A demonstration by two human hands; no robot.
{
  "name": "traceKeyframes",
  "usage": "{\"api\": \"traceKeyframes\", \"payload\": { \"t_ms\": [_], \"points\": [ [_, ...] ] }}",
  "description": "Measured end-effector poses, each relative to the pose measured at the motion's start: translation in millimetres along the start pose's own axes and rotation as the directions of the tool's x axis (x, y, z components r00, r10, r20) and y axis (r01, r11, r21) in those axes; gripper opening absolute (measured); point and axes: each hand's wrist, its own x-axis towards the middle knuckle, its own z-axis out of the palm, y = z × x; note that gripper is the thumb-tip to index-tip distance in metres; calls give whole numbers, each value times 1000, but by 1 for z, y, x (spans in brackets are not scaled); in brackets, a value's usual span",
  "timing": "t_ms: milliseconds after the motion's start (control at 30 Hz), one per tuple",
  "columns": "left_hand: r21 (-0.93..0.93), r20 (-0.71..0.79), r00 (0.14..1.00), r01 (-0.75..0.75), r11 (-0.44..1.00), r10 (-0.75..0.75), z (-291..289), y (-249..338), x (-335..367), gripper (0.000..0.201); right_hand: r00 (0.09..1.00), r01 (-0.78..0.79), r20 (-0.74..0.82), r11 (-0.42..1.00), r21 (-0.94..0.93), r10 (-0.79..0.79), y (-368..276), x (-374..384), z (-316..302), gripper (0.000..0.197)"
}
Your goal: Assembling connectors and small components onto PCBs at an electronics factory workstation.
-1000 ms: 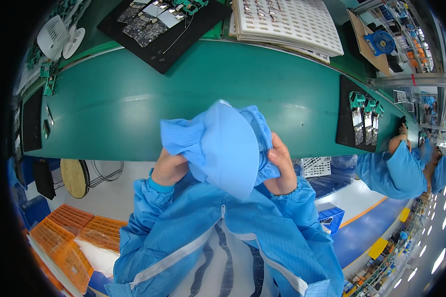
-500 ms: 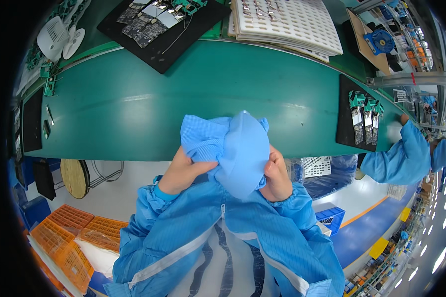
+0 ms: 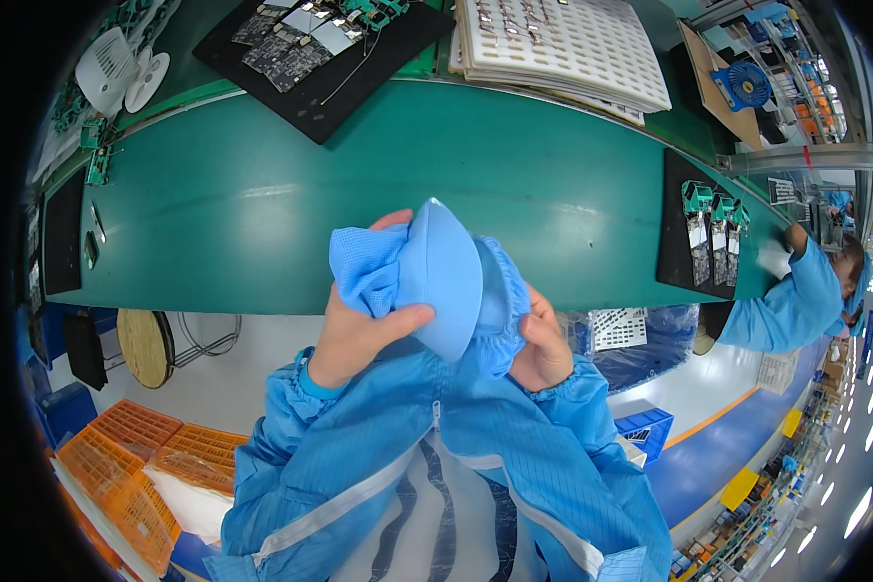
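A: Where do we have the light-blue cloth cap with a curved brim [image 3: 446, 286]?

B: Between our two hands, in front of our blue zip-front jacket [image 3: 325, 470], by the near edge of the smooth green tabletop [image 3: 262, 233].

A: How do our fingers sit?

B: Our left hand [image 3: 357, 335] curls loosely around one side, thumb in front, other fingers mostly hidden behind. Our right hand [image 3: 545, 347] pinches the gathered cloth edge [image 3: 501, 351] between thumb and bent fingers.

A: Why opposite sides?

B: Probably so we keep the soft cloth spread instead of sagging.
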Motion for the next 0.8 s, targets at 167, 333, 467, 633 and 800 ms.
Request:
{"api": "traceKeyframes", "payload": {
  "t_ms": [167,333,467,633,800],
  "points": [
    [632,-68,925,-251,733,375,22,-2,0,77,998,63,24,991,-122,-60,-1,-1,2,36],
    [871,256,737,-457,182,626,36,-12,11,75,926,184,-165,789,-586,-339,14,22,3,9],
    [838,424,715,-542,58,557,39,-20,16,68,887,210,-151,672,-710,-437,18,24,-9,17],
    [806,495,661,-591,-15,564,49,-29,19,69,875,315,-41,631,-709,-483,25,12,-12,118],
    [762,540,709,-641,95,454,50,-29,13,76,869,171,-155,578,-798,-470,14,9,-1,83]
  ]
}}
